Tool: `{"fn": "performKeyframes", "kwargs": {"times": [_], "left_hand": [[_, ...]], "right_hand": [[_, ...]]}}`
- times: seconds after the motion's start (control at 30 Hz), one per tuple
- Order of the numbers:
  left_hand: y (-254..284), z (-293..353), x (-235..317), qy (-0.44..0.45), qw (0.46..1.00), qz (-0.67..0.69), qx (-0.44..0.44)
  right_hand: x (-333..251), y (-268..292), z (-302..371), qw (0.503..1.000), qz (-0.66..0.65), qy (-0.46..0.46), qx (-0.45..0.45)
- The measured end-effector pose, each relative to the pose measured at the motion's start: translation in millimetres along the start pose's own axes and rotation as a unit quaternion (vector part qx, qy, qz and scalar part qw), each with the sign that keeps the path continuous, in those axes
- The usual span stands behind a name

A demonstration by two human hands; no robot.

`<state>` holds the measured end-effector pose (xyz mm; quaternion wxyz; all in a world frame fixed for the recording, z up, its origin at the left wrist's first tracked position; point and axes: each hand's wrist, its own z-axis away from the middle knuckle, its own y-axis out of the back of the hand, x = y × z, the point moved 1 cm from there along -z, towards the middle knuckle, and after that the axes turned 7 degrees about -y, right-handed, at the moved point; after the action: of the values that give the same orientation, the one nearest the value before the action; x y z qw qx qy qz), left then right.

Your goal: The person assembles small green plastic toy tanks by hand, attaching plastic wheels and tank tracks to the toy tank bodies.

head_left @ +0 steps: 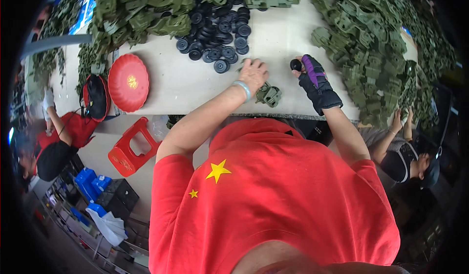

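My left hand [253, 74], bare with a pale bracelet at the wrist, is over the worktable with its fingers curled down. A bit of green shows by its fingertips, but what lies under the palm is hidden. Close to that wrist, near the front edge, lies a green plastic toy-vehicle part [269, 95]. My right hand [315, 81] wears a black and purple fingerless glove. Between its thumb and fingers it grips a small black round piece [296, 65]. Black toy wheels [222, 66] are heaped beyond my left hand.
Green vehicle parts are piled at the back left [141, 5] and along the right [366, 54]. A red scalloped plate [115, 81] stands on the left, with a red stool [117, 157] below the table edge. Co-workers' hands [49, 100] [403, 119] show on both sides.
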<state>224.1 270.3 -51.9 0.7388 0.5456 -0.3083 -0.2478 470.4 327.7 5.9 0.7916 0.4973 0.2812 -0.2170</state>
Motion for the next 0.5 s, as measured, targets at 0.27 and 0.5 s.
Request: {"fn": "performKeyframes", "kwargs": {"times": [0.27,0.5], "left_hand": [[9.9,31.8,37.1,0.175,0.971,0.144,0.081],[6.6,30.0,41.0,0.202,0.959,0.193,0.045]], "right_hand": [[-25.8,9.9,40.2,0.972,0.142,0.175,-0.068],[-45.3,2.8,29.8,0.939,0.244,0.199,-0.136]]}}
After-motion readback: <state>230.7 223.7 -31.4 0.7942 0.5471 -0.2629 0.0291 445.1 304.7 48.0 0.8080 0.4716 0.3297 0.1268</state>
